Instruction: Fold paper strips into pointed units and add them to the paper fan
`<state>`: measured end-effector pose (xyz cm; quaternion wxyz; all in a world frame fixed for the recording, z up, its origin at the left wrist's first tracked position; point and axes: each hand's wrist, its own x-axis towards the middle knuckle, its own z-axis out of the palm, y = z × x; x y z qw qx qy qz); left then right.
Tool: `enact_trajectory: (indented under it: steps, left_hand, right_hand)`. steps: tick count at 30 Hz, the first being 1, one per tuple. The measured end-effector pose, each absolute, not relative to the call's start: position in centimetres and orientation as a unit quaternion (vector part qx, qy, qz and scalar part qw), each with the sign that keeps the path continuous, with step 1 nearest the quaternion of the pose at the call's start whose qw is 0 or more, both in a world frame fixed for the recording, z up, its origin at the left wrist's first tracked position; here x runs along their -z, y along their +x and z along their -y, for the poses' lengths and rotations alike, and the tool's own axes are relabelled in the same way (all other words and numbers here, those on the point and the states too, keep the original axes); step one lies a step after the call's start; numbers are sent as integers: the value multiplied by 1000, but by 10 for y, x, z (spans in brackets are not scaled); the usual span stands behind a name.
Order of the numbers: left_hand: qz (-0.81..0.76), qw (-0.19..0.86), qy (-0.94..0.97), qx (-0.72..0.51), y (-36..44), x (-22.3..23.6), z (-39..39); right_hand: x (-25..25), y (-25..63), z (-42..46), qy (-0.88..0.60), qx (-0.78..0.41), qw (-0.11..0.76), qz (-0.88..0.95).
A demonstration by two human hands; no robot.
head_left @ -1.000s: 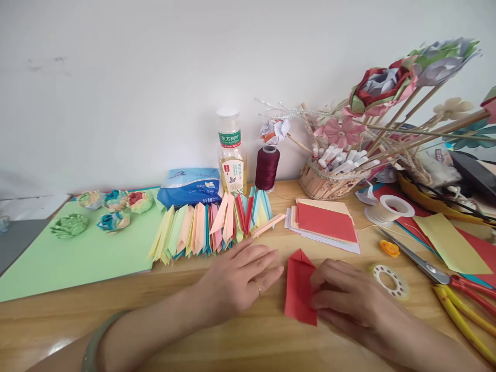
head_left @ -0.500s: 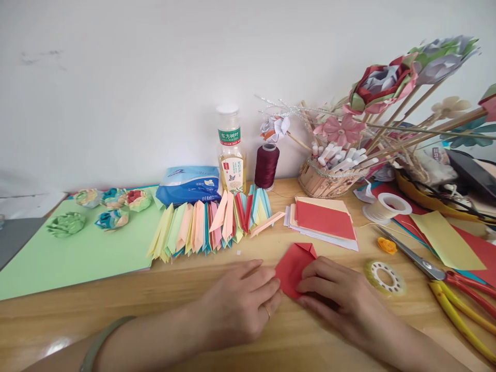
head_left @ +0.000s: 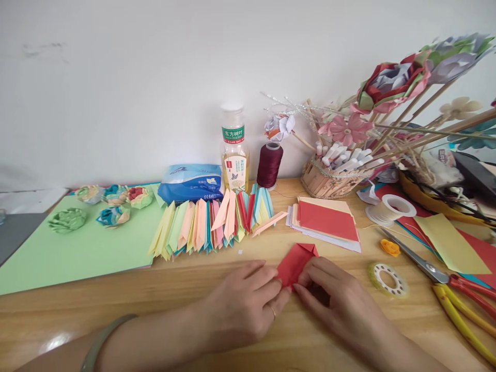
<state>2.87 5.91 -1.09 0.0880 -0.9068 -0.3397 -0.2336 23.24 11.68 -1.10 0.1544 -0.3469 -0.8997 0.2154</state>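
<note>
A red sheet of paper (head_left: 293,264) lies tilted on the wooden table, its far corners folded in. My left hand (head_left: 251,297) presses on its near left edge with the fingers closed together. On the near right edge, my right hand (head_left: 329,292) pinches the paper between thumb and fingers. The near end of the sheet is partly hidden by my fingertips. Beyond it lies a stack of paper slips (head_left: 329,221), red on top. A row of folded paper pieces (head_left: 205,225) in several colours stands to the left of the stack.
Paper flowers (head_left: 67,220) sit on green sheets (head_left: 93,253) at the left. A tissue pack (head_left: 189,183), a bottle (head_left: 235,165) and a thread spool (head_left: 270,165) stand by the wall. At the right are tape (head_left: 387,280), scissors (head_left: 430,268), yellow-handled pliers (head_left: 457,315) and a basket (head_left: 329,181).
My left hand has come down and right onto the red paper. The sheet has turned from nearly upright to slanting, and my right hand has slid toward its near end.
</note>
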Motion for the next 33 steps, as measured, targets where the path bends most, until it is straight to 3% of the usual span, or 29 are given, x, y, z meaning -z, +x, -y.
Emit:
enact_trajectory:
  steps: [20, 26, 29, 33]
  left_hand:
    - [360, 96, -905, 206, 34, 23, -55]
    - [345, 112, -913, 188, 30, 17, -55]
    - [350, 126, -909, 185, 28, 20, -58]
    - [390, 162, -882, 209, 25, 25, -62]
  right_hand:
    - [13, 230, -113, -330, -143, 166, 918]
    - [15, 236, -120, -327, -184, 164, 912]
    - [10, 245, -124, -264, -217, 156, 927]
    - [0, 247, -125, -158, -144, 145, 966]
